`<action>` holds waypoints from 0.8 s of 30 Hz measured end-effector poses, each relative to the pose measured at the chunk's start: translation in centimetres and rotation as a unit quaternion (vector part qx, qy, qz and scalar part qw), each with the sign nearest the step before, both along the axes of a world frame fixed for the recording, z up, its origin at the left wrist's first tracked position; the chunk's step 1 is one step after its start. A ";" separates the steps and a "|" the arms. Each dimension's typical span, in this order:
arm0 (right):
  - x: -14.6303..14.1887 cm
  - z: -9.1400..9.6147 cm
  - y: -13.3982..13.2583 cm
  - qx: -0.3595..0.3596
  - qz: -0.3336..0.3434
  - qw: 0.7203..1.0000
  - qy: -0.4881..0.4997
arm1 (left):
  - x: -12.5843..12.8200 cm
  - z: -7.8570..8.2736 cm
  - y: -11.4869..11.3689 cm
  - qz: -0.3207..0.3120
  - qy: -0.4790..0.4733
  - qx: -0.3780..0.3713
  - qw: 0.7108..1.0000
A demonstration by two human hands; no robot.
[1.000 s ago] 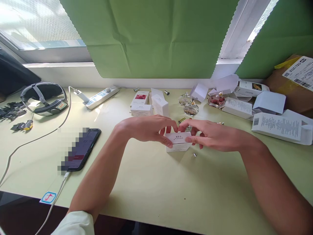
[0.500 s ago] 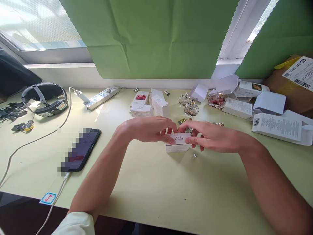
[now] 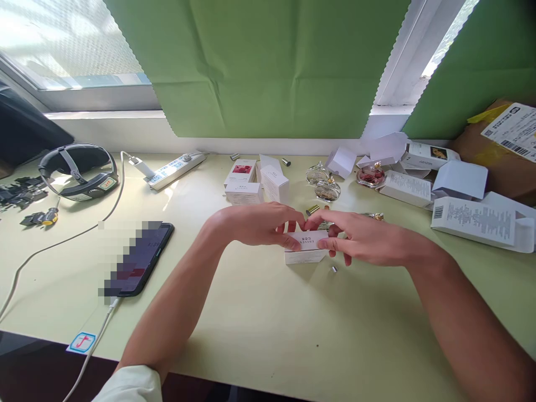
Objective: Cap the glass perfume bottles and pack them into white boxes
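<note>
A small white printed carton (image 3: 307, 256) stands on the table in front of me, its lettered end facing up. My left hand (image 3: 274, 226) grips its left side, with the thumb on the top edge and the fingers behind. From the right, my right hand (image 3: 355, 239) holds it the same way, thumb on the top. The fingertips of both hands meet behind the carton, and its far side is hidden. A small silver cap (image 3: 334, 269) lies just right of the carton. Behind my fingers lies a gold cylindrical cap (image 3: 312, 210).
White cartons (image 3: 274, 181) stand at the back middle. Round glass perfume bottles (image 3: 328, 190) and a red one (image 3: 371, 175) sit right of them. Opened boxes (image 3: 473, 220) crowd the right side. On the left are a phone (image 3: 144, 262), a power strip (image 3: 176, 170) and a headband device (image 3: 79, 170).
Both hands stay on the carton with almost the same grip. The whole view has shifted slightly downward; nothing else has visibly moved.
</note>
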State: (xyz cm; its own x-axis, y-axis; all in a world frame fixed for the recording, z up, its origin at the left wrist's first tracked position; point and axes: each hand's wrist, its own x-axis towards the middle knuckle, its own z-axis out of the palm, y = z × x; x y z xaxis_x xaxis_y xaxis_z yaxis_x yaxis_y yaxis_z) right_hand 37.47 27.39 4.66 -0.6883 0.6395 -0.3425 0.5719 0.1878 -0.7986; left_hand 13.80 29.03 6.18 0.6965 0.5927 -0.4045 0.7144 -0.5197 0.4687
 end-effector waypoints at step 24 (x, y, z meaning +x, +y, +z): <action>0.5 -0.5 0.1 -0.024 0.017 0.999 -0.019 | 0.5 -0.5 -0.5 0.031 0.005 0.018 0.999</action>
